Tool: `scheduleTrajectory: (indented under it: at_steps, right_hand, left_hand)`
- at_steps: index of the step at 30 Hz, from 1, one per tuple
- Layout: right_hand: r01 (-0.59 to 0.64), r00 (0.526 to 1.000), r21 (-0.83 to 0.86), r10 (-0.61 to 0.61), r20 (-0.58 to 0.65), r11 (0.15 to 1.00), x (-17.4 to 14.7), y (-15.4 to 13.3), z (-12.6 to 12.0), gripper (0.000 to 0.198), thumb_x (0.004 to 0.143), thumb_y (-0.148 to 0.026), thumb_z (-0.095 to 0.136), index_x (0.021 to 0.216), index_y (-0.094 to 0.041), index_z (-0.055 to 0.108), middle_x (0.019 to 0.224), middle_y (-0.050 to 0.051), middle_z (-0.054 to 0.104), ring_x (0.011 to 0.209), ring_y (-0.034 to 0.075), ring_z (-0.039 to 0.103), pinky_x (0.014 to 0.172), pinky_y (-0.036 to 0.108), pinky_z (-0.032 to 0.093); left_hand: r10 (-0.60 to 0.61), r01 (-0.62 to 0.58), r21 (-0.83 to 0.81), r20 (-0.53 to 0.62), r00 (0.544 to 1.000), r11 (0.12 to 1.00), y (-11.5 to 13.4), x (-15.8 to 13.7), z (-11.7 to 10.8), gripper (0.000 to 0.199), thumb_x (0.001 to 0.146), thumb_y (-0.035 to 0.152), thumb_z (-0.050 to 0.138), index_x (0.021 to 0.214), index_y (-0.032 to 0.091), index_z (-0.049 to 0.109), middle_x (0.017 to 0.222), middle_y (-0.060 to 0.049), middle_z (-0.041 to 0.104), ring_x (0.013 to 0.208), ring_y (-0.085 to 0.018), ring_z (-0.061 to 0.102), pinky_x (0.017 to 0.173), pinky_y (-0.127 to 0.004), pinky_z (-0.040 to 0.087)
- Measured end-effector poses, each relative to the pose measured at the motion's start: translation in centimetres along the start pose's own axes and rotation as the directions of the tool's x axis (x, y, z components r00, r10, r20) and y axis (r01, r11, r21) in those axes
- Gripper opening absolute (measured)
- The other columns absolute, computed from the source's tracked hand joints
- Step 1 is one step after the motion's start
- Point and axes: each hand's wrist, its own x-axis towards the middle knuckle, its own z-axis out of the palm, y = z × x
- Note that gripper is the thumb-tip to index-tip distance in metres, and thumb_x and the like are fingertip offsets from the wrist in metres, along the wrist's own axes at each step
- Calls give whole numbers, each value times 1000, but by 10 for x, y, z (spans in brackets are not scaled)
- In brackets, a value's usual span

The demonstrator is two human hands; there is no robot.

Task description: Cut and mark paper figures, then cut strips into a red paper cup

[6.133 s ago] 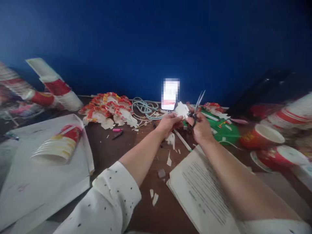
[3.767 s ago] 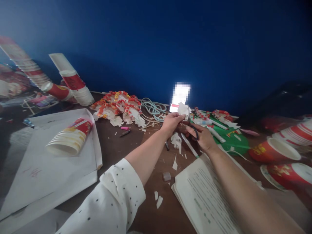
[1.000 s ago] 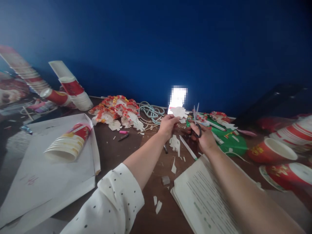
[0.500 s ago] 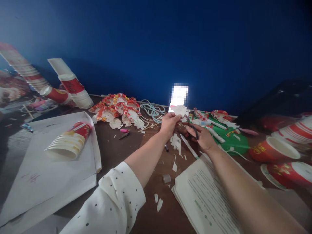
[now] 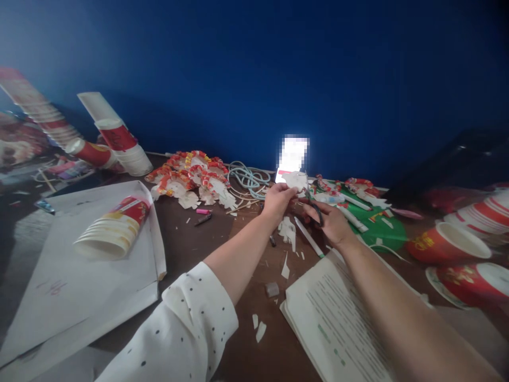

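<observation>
My left hand (image 5: 278,202) pinches a white paper cutout (image 5: 295,181) by its lower edge, in front of a bright phone screen (image 5: 292,156). In my right hand (image 5: 331,222) are scissors (image 5: 316,211) with dark handles, my fingers through the loops. Their blades point up at the right side of the cutout; whether they are apart is too small to tell. Below the hands lie a white paper scrap (image 5: 287,232) and a white pen (image 5: 309,237). Several smaller scraps (image 5: 260,332) are scattered nearer to me on the brown table (image 5: 238,350).
A heap of red and white cut paper pieces (image 5: 194,178) lies beside a coil of pale blue cord (image 5: 249,179). At left, stacked paper cups (image 5: 113,228) rest on a white board (image 5: 51,297). Printed pages (image 5: 338,323), a green disc (image 5: 382,231) and a red cup (image 5: 441,244) are at right.
The scissors and the paper cutout have shifted very slightly against each other at the blades. Both hands keep their grip, and the things on the table lie as before.
</observation>
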Motion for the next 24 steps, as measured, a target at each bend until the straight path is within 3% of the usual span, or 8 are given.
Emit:
scheduleTrajectory:
  at_steps: [24]
  right_hand:
    - [3, 999, -88, -6, -42, 996, -2, -2, 0, 43, 72, -51, 68, 103, -23, 73, 56, -2, 57, 51, 14, 50, 48, 26, 38]
  left_hand:
    - [-11, 11, -8, -18, 1000, 1000, 3, -1, 1, 15, 68, 17, 69, 66, 15, 54, 58, 0, 57, 49, -7, 52, 50, -19, 39]
